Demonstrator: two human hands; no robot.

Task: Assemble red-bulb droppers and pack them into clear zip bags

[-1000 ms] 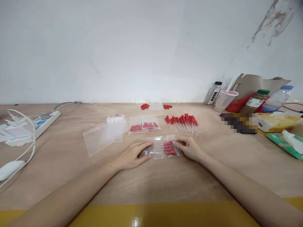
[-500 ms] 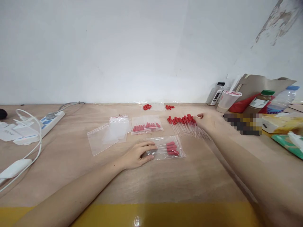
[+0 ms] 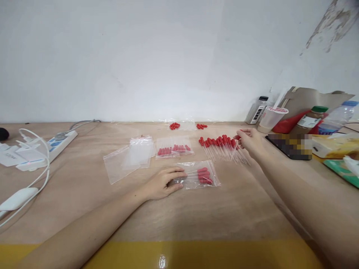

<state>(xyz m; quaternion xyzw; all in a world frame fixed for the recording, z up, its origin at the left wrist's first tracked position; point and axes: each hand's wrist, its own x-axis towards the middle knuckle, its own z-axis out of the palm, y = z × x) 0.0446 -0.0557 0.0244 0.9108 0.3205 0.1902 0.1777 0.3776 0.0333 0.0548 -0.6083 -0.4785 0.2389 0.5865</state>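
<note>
My left hand [image 3: 164,183] lies on the wooden table, fingers and thumb curved over the left end of a clear zip bag [image 3: 214,175]. Inside that bag are several glass droppers with red rubber bulbs [image 3: 204,176]. My right hand [image 3: 248,140] is raised slightly at the right end of a row of loose droppers [image 3: 221,144], pinching one dropper whose red bulb shows between the fingers and whose thin tube points down. Behind the left hand lie filled bags of droppers [image 3: 175,147]. To their left, flat clear zip bags [image 3: 123,162] overlap in a stack.
Red bulbs [image 3: 174,126] lie in clear plastic by the wall. At left are a power strip [image 3: 63,144] and white cables. On the right stand a cup [image 3: 272,117], bottles [image 3: 311,119] and a paper bag [image 3: 316,98], with a dark phone-like object [image 3: 283,145] nearer.
My right hand has moved slightly right and up from the row, with a dropper now lifted in its fingers. My left hand and the bag under it have stayed put.
</note>
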